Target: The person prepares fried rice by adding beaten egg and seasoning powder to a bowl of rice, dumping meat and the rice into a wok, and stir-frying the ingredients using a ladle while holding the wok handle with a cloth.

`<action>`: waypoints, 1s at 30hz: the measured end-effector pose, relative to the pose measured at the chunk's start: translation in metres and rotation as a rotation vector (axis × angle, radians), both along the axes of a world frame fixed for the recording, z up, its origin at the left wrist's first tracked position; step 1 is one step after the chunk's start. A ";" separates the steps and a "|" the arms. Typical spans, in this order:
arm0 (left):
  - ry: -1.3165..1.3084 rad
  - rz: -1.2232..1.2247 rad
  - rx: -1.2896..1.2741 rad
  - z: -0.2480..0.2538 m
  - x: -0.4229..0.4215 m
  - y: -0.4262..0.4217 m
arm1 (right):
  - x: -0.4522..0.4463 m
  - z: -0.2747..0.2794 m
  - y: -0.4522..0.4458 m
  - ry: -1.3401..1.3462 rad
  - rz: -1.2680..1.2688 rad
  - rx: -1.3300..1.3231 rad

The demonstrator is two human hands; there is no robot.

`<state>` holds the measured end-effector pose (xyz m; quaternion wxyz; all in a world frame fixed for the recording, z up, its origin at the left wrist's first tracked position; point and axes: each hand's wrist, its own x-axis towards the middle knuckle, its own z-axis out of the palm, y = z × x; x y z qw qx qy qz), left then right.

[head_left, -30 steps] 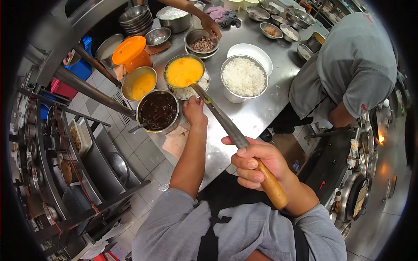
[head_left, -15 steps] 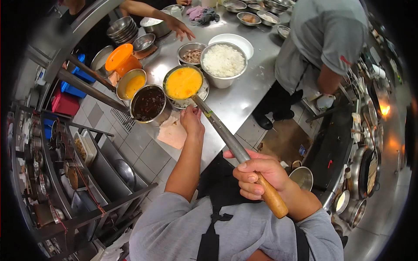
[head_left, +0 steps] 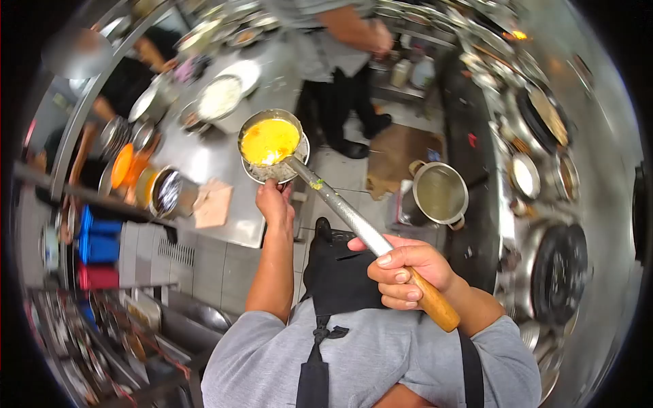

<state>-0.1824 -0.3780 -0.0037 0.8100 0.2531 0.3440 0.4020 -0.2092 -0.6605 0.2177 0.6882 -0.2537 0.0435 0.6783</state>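
My right hand (head_left: 411,275) is wrapped round the wooden end of a long-handled ladle (head_left: 347,214). Its round cup is full of yellow beaten egg (head_left: 269,139), held level. Directly beneath the cup is a metal bowl (head_left: 307,155) with white rice (head_left: 265,173) in it, largely covered by the ladle. My left hand (head_left: 275,205) grips the near side of this bowl, and its fingers are partly hidden under it. Both bowl and ladle are now over the table's right edge. Whether the cup rests on the bowl's rim, I cannot tell.
On the steel table (head_left: 235,204) at left stand a pot of dark sauce (head_left: 166,194), an orange container (head_left: 124,165) and a tub of rice (head_left: 220,98). A co-worker (head_left: 333,61) stands ahead. Right of me are a two-handled pot (head_left: 440,194) and a black wok (head_left: 561,272).
My view has swung right, towards the stoves. The bowl and the egg-filled ladle have come away from beside the sauce pot, carried together to the table's right edge. Both grips are unchanged.
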 end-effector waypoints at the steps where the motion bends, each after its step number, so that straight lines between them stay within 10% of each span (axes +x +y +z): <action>1: -0.019 -0.065 0.003 0.005 0.012 -0.019 | -0.007 0.000 -0.018 -0.019 -0.062 0.015; 21: -0.231 -1.665 0.177 0.082 0.133 -0.382 | -0.055 -0.010 -0.273 -0.609 -1.588 0.310; 30: -0.093 -2.005 0.315 0.043 0.173 -0.328 | 0.025 -0.037 -0.418 -0.429 -1.890 -1.126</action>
